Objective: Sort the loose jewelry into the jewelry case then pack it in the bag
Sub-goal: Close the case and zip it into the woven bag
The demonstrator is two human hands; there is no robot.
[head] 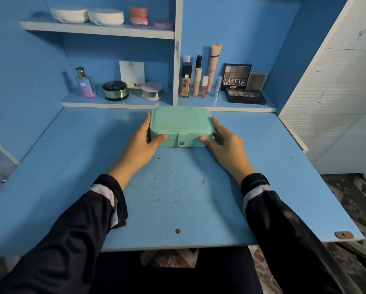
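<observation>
risk 1: if the snap isn't fully seated, lifting could let the lid swing open and spill the contents.
risk 2: the hold is a side squeeze only, so the smooth skin may slip or tilt.
unknown: no loose jewelry or bag in view; can't tell if it's filled.
case: mint-green rounded rectangular leather-look jewelry case [181, 124], lid down, faint grubby marks on top.
closure: front tab with a round metal snap [181, 142], looks fastened.
where: flat on the scuffed blue desk top [178, 198], far middle, back edge just beside the lower shelf ledge [118, 105].
left hand [145, 143]: thumb on the front wall, fingers wrapped round the left end, holding the case.
right hand [224, 143]: mirrored grip on the right end.
</observation>
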